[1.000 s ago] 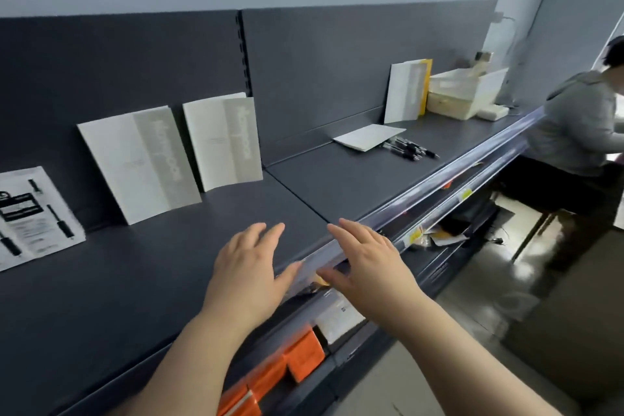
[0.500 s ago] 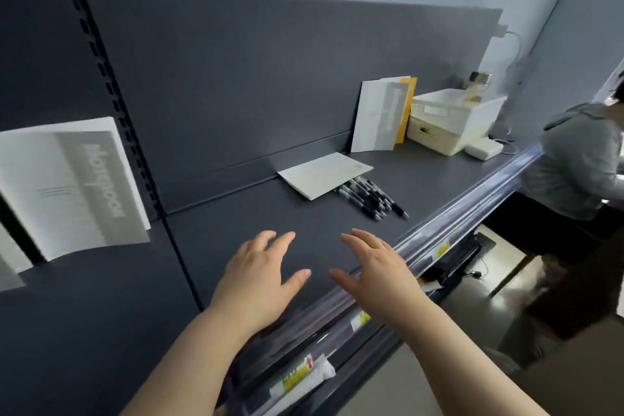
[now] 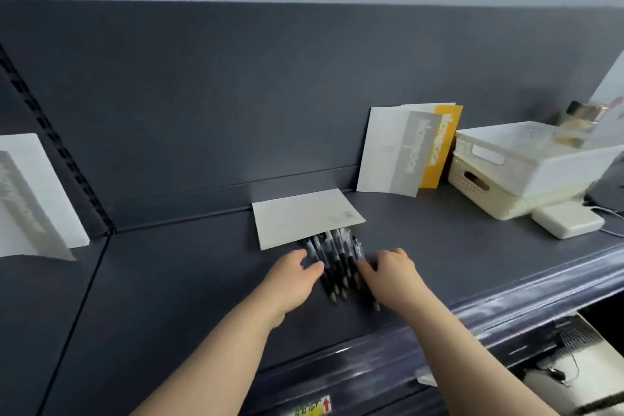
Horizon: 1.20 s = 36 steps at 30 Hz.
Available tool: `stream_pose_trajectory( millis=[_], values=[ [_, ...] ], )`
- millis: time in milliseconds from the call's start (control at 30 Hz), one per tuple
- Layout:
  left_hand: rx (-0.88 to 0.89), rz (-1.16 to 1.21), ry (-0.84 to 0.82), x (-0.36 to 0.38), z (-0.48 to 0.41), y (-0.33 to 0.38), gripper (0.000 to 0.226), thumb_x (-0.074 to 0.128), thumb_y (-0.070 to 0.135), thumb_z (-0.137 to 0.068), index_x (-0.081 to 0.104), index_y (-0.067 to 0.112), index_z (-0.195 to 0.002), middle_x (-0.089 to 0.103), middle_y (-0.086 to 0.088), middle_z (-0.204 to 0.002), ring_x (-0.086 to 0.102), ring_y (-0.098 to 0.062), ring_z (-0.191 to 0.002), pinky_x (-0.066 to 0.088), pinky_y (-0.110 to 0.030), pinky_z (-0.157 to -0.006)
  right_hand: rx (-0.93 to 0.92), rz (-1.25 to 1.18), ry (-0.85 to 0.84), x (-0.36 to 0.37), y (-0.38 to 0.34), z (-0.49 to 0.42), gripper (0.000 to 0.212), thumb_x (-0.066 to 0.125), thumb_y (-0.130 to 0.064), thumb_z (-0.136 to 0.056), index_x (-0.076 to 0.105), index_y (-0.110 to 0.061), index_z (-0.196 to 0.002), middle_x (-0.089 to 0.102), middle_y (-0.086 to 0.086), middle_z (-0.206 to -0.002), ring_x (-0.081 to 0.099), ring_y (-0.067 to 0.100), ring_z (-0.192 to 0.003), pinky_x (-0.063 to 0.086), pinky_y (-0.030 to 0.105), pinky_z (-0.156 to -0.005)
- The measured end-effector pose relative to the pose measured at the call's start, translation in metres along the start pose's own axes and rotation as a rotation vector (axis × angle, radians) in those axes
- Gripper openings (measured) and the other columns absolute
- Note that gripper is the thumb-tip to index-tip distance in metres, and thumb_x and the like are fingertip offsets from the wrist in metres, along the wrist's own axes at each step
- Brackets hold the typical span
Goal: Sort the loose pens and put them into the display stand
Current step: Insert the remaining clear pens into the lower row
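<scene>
Several black pens [image 3: 337, 260] lie in a loose bundle on the dark grey shelf [image 3: 169, 280], their far ends tucked under a flat white card [image 3: 304, 218]. My left hand [image 3: 292, 275] rests on the shelf against the left side of the bundle, fingers touching the pens. On the right side of the bundle sits my right hand [image 3: 388, 272], fingers curled against the pens. Neither hand has lifted a pen. No pen display stand is clearly recognisable.
White and yellow cards [image 3: 405, 150] lean on the back panel to the right. Stacked white baskets [image 3: 526, 167] and a small white box [image 3: 567, 222] stand at far right. Another white card [image 3: 30, 199] leans at far left. The shelf's front edge [image 3: 506, 307] runs below my forearms.
I have moved right along the shelf. Both hands went from hovering open over the shelf edge to the pen bundle, one on each side of it.
</scene>
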<state>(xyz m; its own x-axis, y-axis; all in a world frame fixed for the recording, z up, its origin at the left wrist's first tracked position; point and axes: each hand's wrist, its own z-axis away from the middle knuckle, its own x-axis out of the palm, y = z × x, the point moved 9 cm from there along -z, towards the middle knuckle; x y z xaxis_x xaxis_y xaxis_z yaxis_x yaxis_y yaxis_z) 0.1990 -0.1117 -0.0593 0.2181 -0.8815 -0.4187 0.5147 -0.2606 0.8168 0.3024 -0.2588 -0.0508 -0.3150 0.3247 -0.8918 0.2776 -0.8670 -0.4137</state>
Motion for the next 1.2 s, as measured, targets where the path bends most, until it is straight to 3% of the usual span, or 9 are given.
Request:
stream_pose_trajectory(
  millis=[100, 267, 367, 467, 700, 867, 967, 1067, 1200],
  values=[
    [-0.041, 0.062, 0.144, 0.008, -0.02, 0.019, 0.013, 0.049, 0.023, -0.091, 0.053, 0.013, -0.099, 0.051, -0.001, -0.089, 0.046, -0.016, -0.079, 0.036, -0.028, -0.068, -0.057, -0.023, -0.075, 0.004, -0.009, -0.023, 0.037, 0.04, -0.036, -0.096, 0.039, -0.012, -0.068, 0.058, 0.019, -0.102, 0.043, 0.032, -0.107, 0.036, 0.034, -0.081],
    [-0.144, 0.164, 0.169, 0.031, -0.037, 0.033, 0.039, 0.05, 0.024, -0.07, 0.06, 0.016, -0.106, 0.064, -0.003, -0.108, 0.059, -0.023, -0.101, 0.048, -0.039, -0.091, -0.167, -0.134, -0.2, 0.019, -0.031, -0.045, 0.025, 0.039, -0.022, -0.091, 0.034, -0.018, -0.066, 0.055, 0.019, -0.107, 0.042, 0.03, -0.089, 0.035, 0.031, -0.071],
    [-0.192, 0.32, 0.195, 0.04, -0.048, 0.026, 0.046, 0.049, 0.026, -0.062, 0.061, 0.019, -0.106, 0.067, -0.004, -0.107, 0.062, -0.021, -0.099, 0.051, -0.042, -0.093, -0.249, -0.213, -0.239, 0.016, -0.039, -0.05, 0.014, 0.037, -0.009, -0.085, 0.044, -0.014, -0.074, 0.06, 0.017, -0.099, 0.044, 0.024, -0.078, 0.033, 0.026, -0.055],
    [-0.231, 0.515, 0.236, 0.045, -0.037, 0.031, 0.032, 0.055, 0.02, -0.078, 0.062, 0.011, -0.108, 0.068, -0.012, -0.105, 0.064, -0.025, -0.096, 0.052, -0.037, -0.084, -0.336, -0.304, -0.295, 0.014, -0.047, -0.044, 0.016, 0.037, -0.006, -0.085, 0.047, -0.014, -0.076, 0.055, 0.002, -0.075, 0.047, 0.015, -0.062, 0.03, 0.019, -0.047],
    [-0.331, 0.761, 0.272, 0.05, -0.014, 0.03, 0.021, 0.048, 0.007, -0.094, 0.064, 0.002, -0.106, 0.067, -0.019, -0.094, 0.065, -0.028, -0.079, 0.052, -0.032, -0.063, -0.375, -0.447, -0.424, 0.008, -0.046, -0.026, 0.019, 0.036, -0.013, -0.09, 0.053, -0.019, -0.084, 0.057, -0.005, -0.076, 0.051, 0.011, -0.068, 0.039, 0.021, -0.056],
    [-0.372, 0.993, 0.204, 0.068, 0.013, 0.02, 0.02, 0.048, 0.014, -0.095, 0.067, 0.008, -0.093, 0.066, -0.006, -0.059, 0.061, -0.016, -0.047, 0.045, -0.023, -0.047, -0.525, -0.328, -0.512, -0.001, -0.053, -0.001, 0.018, 0.037, -0.013, -0.088, 0.055, -0.014, -0.09, 0.06, 0.001, -0.087, 0.053, 0.016, -0.078, 0.043, 0.027, -0.07],
    [-0.322, 1.084, 0.24, 0.061, 0.026, 0.018, 0.023, 0.048, 0.014, -0.096, 0.068, 0.004, -0.102, 0.072, -0.011, -0.076, 0.067, -0.021, -0.065, 0.05, -0.027, -0.053, -0.571, -0.342, -0.515, -0.007, -0.064, 0.013, 0.018, 0.036, -0.014, -0.088, 0.053, -0.014, -0.094, 0.061, 0.002, -0.09, 0.054, 0.017, -0.079, 0.043, 0.029, -0.069],
    [-0.227, 1.151, 0.296, 0.041, 0.037, 0.019, 0.025, 0.048, 0.012, -0.097, 0.066, 0.004, -0.111, 0.072, -0.016, -0.101, 0.068, -0.028, -0.094, 0.054, -0.037, -0.075, -0.65, -0.458, -0.477, -0.014, -0.085, 0.029, 0.022, 0.036, -0.011, -0.089, 0.053, -0.016, -0.102, 0.062, 0.001, -0.097, 0.058, 0.016, -0.086, 0.048, 0.029, -0.077],
    [-0.096, 1.227, 0.363, 0.006, 0.056, 0.012, 0.023, 0.047, 0.012, -0.097, 0.065, 0.013, -0.113, 0.072, -0.011, -0.106, 0.066, -0.025, -0.101, 0.052, -0.038, -0.08, -0.741, -0.707, -0.514, -0.01, -0.121, 0.058, 0.043, 0.035, -0.005, -0.094, 0.053, -0.033, -0.12, 0.065, -0.02, -0.108, 0.057, -0.008, -0.102, 0.042, 0.006, -0.085]
  ],
)
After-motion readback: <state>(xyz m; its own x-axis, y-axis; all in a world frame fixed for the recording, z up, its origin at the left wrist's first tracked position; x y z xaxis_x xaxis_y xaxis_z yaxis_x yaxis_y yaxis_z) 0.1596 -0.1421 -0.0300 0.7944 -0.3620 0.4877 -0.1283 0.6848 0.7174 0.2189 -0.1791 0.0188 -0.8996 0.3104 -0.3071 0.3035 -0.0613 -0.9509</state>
